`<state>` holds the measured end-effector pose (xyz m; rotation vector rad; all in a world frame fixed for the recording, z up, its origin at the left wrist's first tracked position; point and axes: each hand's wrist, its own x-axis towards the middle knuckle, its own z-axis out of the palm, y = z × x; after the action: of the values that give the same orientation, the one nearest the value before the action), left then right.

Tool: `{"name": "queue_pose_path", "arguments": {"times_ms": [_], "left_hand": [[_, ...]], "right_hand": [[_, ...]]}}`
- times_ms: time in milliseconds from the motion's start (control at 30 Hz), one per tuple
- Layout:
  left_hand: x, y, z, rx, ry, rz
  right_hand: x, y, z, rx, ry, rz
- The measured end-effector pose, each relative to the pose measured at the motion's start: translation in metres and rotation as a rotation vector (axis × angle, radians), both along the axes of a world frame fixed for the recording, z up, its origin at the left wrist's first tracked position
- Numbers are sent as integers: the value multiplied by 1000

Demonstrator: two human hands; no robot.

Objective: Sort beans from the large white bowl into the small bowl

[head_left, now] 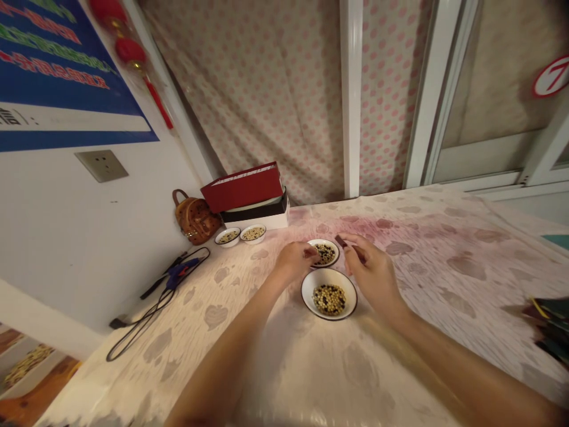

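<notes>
Two white, dark-rimmed bowls stand one behind the other before me, both holding mixed pale and black beans. My left hand [294,262] closes around the left rim of the smaller far bowl [336,254], its fingertips over the beans [328,255] inside. To the right of that bowl, my right hand [372,270] pinches a short dark brown stick-like piece [341,241], one end pointing up and left. Most of this piece is hidden by the fingers, so its kind does not show. The larger near bowl [309,290] sits between my forearms, touched by neither hand.
Two small bean bowls [228,244] stand at the back left before stacked red and black-and-white boxes [249,196]. A brown mini backpack [195,219] leans by the wall. Left lies a corded blue tool [181,273]. Dark items [553,326] sit at the table's right edge.
</notes>
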<state>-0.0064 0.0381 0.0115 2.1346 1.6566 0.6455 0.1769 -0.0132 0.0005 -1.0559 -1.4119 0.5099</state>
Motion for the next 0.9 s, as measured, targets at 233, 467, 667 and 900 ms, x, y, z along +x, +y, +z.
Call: {"name": "queue_pose_path", "arguments": {"times_ms": [233,467,667,900], "left_hand": [[24,24,9,-49,356,12],[22,26,0,-5,336,13],[21,29,-2,-11,297,1],[25,31,-1,-10,279,4]], "right_hand": [[0,1,1,-15,11,4],[0,0,3,-29,31,19],[0,1,0,-24,24,25],[0,2,0,-28,35,39]]}}
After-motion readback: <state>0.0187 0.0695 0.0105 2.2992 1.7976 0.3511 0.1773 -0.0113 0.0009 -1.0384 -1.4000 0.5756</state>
